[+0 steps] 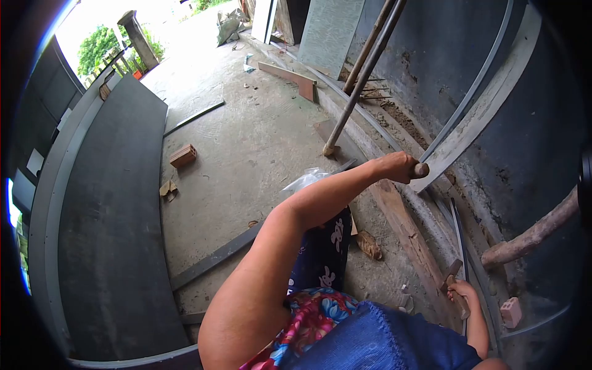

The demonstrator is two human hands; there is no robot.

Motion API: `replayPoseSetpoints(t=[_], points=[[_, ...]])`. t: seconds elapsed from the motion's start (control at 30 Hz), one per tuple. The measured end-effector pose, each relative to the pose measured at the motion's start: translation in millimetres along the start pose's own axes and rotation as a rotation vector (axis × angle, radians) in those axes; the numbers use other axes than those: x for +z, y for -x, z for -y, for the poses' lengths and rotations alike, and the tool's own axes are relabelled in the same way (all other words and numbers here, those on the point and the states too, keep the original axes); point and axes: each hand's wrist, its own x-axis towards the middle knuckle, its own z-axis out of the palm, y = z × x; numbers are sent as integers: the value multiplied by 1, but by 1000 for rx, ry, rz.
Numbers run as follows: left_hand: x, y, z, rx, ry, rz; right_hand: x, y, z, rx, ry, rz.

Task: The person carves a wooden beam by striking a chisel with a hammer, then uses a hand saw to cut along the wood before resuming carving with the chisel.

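Note:
My left arm reaches across the view, and my left hand [394,167] is closed around a tool with a rounded wooden handle [421,170]. The rest of that tool is hidden behind my hand and forearm. Lower right, my right hand [460,290] grips the wooden handle of a hammer [453,271], its dark head pointing up and away from me. A rough wooden plank [407,231] runs along the floor between my two hands, and the hammer overlaps its near end.
Two long poles [361,92] lean on the dark wall at the right. A thick log [533,234] juts in beside a brick [510,312]. Another brick [183,156] lies on the concrete floor. Large dark panels [117,216] stand at left, near a metal bar [216,256].

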Motion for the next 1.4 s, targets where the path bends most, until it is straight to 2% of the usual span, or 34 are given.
replayPoseSetpoints(t=[0.37, 1.4], points=[[-6, 3, -8, 28, -25, 31, 19, 34, 18, 8, 69, -26], [-8, 1, 0, 13, -35, 28, 13, 24, 7, -30, 65, -27]])
